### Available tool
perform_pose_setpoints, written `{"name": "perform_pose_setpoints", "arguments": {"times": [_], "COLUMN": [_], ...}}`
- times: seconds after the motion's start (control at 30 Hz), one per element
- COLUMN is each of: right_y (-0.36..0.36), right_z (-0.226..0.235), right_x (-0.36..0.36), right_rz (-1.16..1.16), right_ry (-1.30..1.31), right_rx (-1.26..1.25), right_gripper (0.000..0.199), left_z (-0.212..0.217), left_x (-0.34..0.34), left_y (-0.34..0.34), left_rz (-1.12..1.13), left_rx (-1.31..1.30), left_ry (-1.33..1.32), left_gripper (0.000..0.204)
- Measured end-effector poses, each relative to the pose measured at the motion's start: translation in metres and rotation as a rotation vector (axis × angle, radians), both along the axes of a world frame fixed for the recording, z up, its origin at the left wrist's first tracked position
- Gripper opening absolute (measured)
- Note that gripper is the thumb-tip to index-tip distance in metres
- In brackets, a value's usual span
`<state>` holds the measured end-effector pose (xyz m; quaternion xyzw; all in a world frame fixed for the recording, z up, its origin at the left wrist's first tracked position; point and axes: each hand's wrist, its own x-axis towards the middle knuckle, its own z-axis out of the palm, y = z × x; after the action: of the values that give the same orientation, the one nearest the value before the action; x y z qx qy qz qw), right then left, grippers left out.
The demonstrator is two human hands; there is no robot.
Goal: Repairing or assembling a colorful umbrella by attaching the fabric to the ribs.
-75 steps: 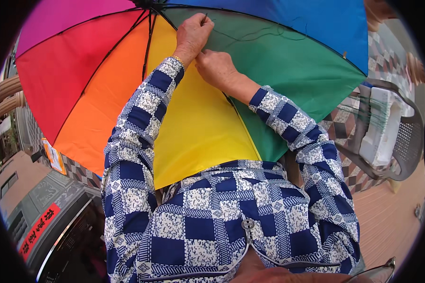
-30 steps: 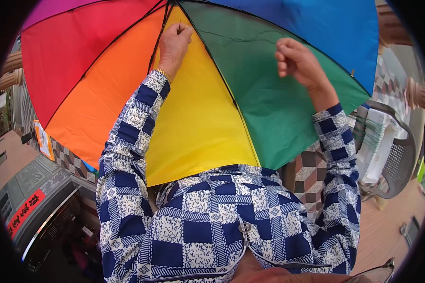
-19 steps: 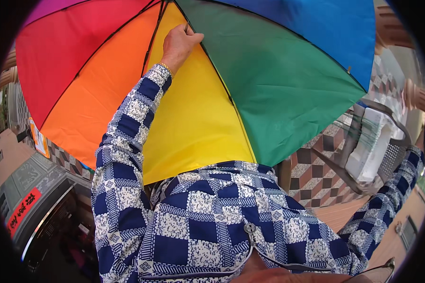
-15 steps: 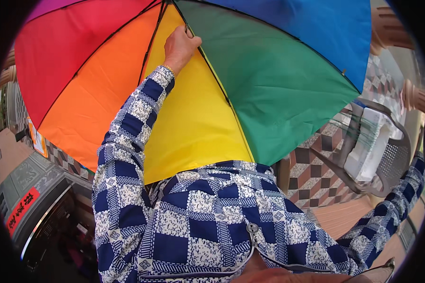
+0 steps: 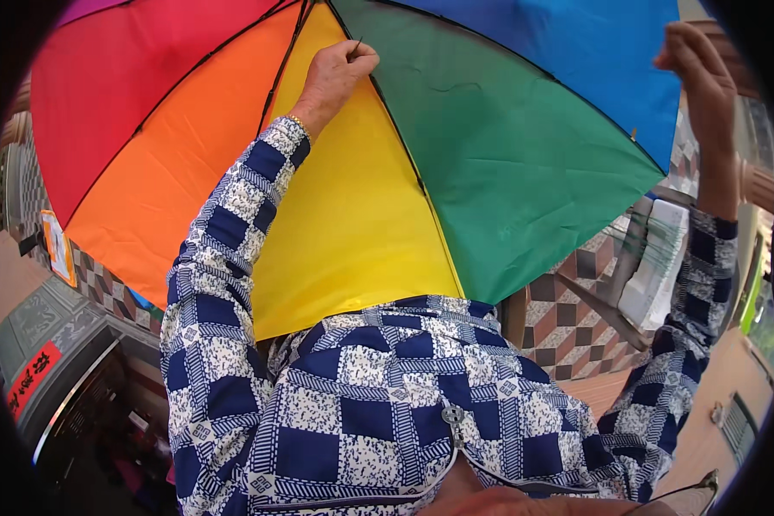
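An open umbrella (image 5: 353,241) with rainbow-coloured panels is spread over my lap, its inner side and black ribs facing me. My left hand (image 5: 335,82) is closed in a pinch at a rib along the seam between the yellow and green panels. A short dark tip pokes up from its fingers. My right hand (image 5: 705,90) is raised at the far right, beside the blue panel, thumb and fingers pressed together. Whatever it pinches is too small to make out. A thin dark thread-like line (image 5: 456,88) shows across the green panel between the hands.
A white foam box (image 5: 654,267) rests on a grey plastic chair (image 5: 623,322) to the right, partly behind my right arm. The floor (image 5: 568,327) has patterned tiles. At the left are a dark doorway (image 5: 112,430) and a red paper strip (image 5: 34,378).
My right hand has come up into view from the lower right, its arm now raised. The left hand stays at the rib, shifted slightly right. The thin line on the green panel now shows.
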<state>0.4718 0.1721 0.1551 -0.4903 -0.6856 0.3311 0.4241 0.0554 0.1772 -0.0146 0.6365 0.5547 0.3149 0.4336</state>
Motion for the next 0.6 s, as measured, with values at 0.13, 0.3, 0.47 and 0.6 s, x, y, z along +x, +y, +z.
{"name": "perform_pose_setpoints", "arguments": {"times": [0.13, 0.3, 0.47, 0.6], "right_y": [-0.034, -0.020, -0.001, -0.001], "right_z": [-0.115, -0.168, -0.180, -0.178], "right_x": [-0.160, -0.237, -0.260, -0.271], "right_rz": [0.282, 0.196, 0.039, -0.085], "right_ry": [0.184, 0.340, 0.451, 0.587], "right_rx": [-0.485, -0.591, -0.658, -0.722], "right_gripper": [0.030, 0.028, 0.015, 0.012], "left_z": [0.010, 0.014, 0.013, 0.014], "left_x": [0.009, 0.017, 0.012, 0.012], "left_y": [0.000, -0.001, 0.002, 0.003], "left_rz": [0.047, -0.011, -0.011, 0.041], "left_rx": [-0.057, -0.008, 0.062, -0.008], "left_ry": [-0.161, -0.223, -0.164, -0.169], "left_gripper": [0.018, 0.013, 0.011, 0.010]}}
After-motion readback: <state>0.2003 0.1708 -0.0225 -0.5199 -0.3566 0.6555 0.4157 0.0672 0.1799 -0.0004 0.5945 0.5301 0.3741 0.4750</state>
